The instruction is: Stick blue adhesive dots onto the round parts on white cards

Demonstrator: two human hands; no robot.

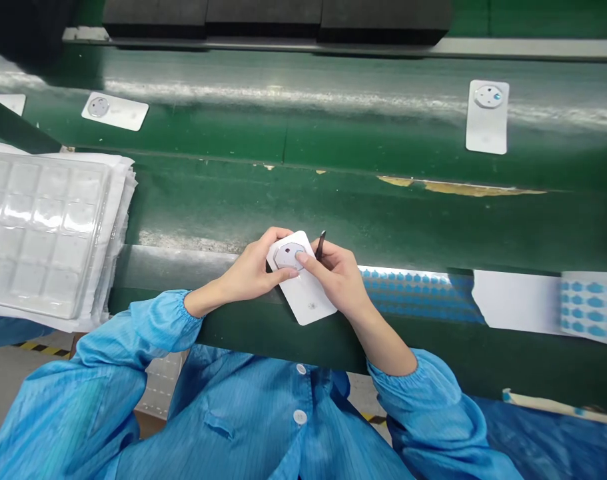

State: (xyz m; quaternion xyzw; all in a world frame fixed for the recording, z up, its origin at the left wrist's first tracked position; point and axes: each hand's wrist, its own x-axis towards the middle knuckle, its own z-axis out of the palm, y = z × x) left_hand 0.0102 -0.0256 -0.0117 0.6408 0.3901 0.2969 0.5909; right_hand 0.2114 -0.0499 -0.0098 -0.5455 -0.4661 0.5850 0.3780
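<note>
A white rounded rectangular panel (308, 293) with a grey, roughly round recessed part (287, 256) near its upper end is held tilted over the green bench's front edge. My left hand (258, 268) grips its left side, thumb on the face and fingers behind. From the right, my right hand (339, 275) presses its thumb on the round part. Between that hand's fingers a slim black tool (320, 245), apparently tweezers, points upward. The fingers behind the panel are hidden.
On the green conveyor behind lie similar white panels (487, 133) (126, 115). Clear plastic trays (43, 233) are stacked at left. Sheets of blue stickers (413, 293) (596, 307) lie at right. Black foam blocks (263, 17) line the far ledge.
</note>
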